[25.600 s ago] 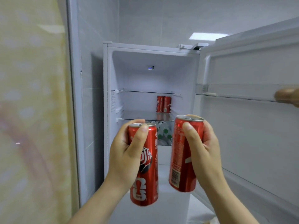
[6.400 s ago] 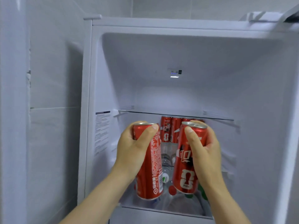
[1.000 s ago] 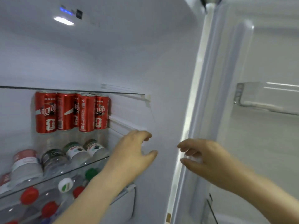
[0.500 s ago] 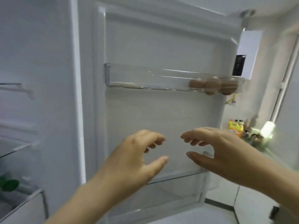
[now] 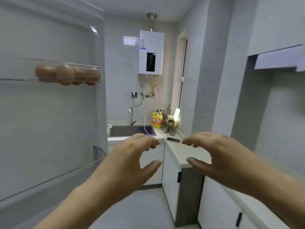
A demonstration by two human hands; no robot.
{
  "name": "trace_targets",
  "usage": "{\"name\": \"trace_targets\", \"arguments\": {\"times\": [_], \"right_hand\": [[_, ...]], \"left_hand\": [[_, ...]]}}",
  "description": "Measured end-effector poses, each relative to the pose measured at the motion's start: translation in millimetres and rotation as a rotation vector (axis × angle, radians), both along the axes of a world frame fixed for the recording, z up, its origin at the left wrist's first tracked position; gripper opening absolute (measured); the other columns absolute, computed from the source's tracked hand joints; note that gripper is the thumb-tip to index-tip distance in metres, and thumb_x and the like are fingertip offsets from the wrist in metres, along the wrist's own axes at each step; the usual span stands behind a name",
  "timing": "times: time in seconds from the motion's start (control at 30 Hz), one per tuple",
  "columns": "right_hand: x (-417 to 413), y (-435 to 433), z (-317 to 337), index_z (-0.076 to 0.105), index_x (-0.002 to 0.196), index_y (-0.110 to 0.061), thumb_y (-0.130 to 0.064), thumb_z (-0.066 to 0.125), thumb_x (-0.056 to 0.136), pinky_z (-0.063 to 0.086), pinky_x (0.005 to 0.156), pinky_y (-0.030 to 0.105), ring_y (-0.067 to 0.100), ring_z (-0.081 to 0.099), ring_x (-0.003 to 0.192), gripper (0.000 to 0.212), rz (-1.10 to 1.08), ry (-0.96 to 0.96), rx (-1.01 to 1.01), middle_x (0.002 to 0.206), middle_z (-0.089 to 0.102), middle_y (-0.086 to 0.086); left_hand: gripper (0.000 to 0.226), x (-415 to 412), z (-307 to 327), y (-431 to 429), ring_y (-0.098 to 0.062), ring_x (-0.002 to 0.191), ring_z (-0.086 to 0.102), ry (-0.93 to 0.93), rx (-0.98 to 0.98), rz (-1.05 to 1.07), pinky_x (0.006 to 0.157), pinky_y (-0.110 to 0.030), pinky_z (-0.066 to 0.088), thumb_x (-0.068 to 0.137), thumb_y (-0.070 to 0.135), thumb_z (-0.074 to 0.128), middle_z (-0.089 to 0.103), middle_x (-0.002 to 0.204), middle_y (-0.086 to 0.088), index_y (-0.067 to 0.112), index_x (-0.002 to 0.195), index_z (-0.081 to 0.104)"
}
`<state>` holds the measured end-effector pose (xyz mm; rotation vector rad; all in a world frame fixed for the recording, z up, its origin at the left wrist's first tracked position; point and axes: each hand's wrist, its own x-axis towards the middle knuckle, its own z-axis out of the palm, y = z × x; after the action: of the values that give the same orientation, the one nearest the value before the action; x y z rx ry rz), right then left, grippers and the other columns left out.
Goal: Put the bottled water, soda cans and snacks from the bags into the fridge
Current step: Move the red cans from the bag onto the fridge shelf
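Observation:
My left hand [image 5: 130, 161] and my right hand [image 5: 219, 156] float side by side in front of me, fingers loosely spread, both holding nothing. The open fridge door [image 5: 49, 121] fills the left of the view, seen from its inner side. Its upper door shelf [image 5: 19, 68] carries several brown eggs [image 5: 66, 74]. The fridge's inside, the soda cans, the bottled water, the snacks and the bags are out of view.
A white counter [image 5: 186, 152] runs along the right, with a dark phone [image 5: 173, 139] on it. At the far end are a steel sink [image 5: 123, 131], a tap [image 5: 131, 115] and a yellow bottle [image 5: 156, 119]. A water heater [image 5: 151, 52] hangs above. Grey floor [image 5: 140, 210] lies ahead.
My view has swung right, from the fridge's shelves of cans past the door to the kitchen. Both hands, which earlier held cans, have stayed bare and raised.

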<state>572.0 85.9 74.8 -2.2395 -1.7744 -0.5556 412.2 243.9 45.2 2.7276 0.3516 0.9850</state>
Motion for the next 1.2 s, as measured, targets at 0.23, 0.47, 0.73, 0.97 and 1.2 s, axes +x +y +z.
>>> {"name": "trace_targets", "arguments": {"times": [0.23, 0.47, 0.73, 0.97, 1.2], "right_hand": [[60, -99, -16, 0.051, 0.128, -0.038, -0.052, 0.046, 0.088, 0.040, 0.090, 0.011, -0.008, 0.052, 0.107, 0.043, -0.289, 0.053, 0.028, 0.120, 0.055, -0.027], [109, -173, -35, 0.058, 0.118, -0.034, -0.042, 0.055, 0.089, 0.047, 0.087, 0.025, 0.003, 0.057, 0.102, 0.031, -0.593, 0.120, 0.028, 0.111, 0.062, -0.020], [174, -223, -47, 0.054, 0.126, -0.036, -0.045, 0.055, 0.090, 0.041, 0.093, 0.019, -0.003, 0.052, 0.108, 0.037, -0.900, 0.183, 0.053, 0.120, 0.058, -0.022], [224, -267, -72, 0.057, 0.122, -0.034, -0.043, 0.057, 0.088, 0.044, 0.093, 0.020, -0.004, 0.053, 0.106, 0.035, -1.104, 0.272, 0.103, 0.118, 0.060, -0.020], [273, -329, -95, 0.059, 0.117, -0.036, -0.040, 0.059, 0.087, 0.037, 0.074, 0.003, -0.017, 0.049, 0.087, 0.030, -1.222, 0.376, 0.183, 0.101, 0.055, -0.027]], "left_hand": [[0.042, 111, -11, -58, 0.009, 0.104, 0.049, 0.043, 0.013, -0.294, 0.089, -0.009, 0.044, 0.085, 0.044, 0.060, 0.047, 0.111, 0.032, 0.041, 0.126, 0.049], [0.041, 217, -24, -113, 0.010, 0.104, 0.048, 0.082, -0.029, -0.582, 0.091, -0.010, 0.044, 0.086, 0.043, 0.058, 0.051, 0.114, 0.028, 0.038, 0.126, 0.052], [0.036, 337, -34, -160, 0.004, 0.102, 0.053, 0.066, -0.077, -0.870, 0.090, -0.018, 0.046, 0.086, 0.039, 0.061, 0.057, 0.108, 0.022, 0.032, 0.122, 0.057], [0.037, 424, -54, -202, 0.005, 0.101, 0.052, 0.136, -0.116, -1.034, 0.090, -0.020, 0.046, 0.086, 0.039, 0.060, 0.057, 0.106, 0.022, 0.031, 0.122, 0.057], [0.037, 490, -78, -264, 0.007, 0.103, 0.051, 0.233, -0.113, -1.093, 0.091, -0.017, 0.044, 0.087, 0.040, 0.059, 0.056, 0.110, 0.022, 0.033, 0.124, 0.055]]}}
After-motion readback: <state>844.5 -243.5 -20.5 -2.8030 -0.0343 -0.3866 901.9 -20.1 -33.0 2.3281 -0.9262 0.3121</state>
